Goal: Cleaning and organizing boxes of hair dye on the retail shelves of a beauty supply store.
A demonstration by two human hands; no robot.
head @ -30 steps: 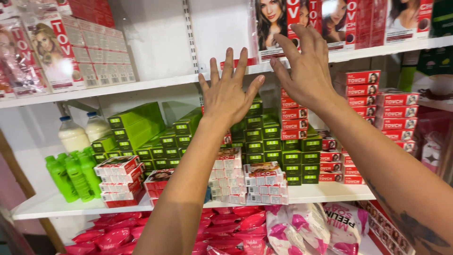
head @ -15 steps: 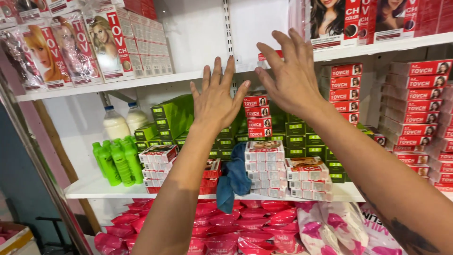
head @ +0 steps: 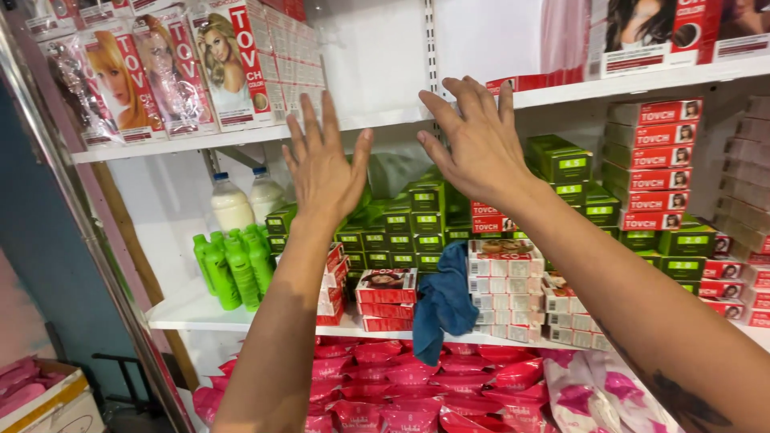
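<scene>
Both my arms are raised in front of a white shop shelf unit. My left hand (head: 323, 164) is spread open with the palm toward the shelves, level with the edge of the upper shelf (head: 184, 144), holding nothing. My right hand (head: 475, 138) is also spread, fingers apart, just below the upper shelf edge and in front of stacked green boxes (head: 409, 220). Between and behind the hands is an empty white gap in the upper shelf. A blue cloth (head: 443, 301) hangs over the middle shelf edge below my hands.
Hair-colour boxes with portraits (head: 233, 64) line the upper shelf at left. Red boxes (head: 654, 164) stack at right, white-and-red boxes (head: 505, 277) on the middle shelf. Green bottles (head: 228, 269) and white bottles (head: 233, 200) stand at left. Pink packets (head: 417, 393) fill the bottom.
The view has swung left and slightly down, so the shelves shifted right. Both hands stay raised and spread, now a little lower relative to the upper shelf edge.
</scene>
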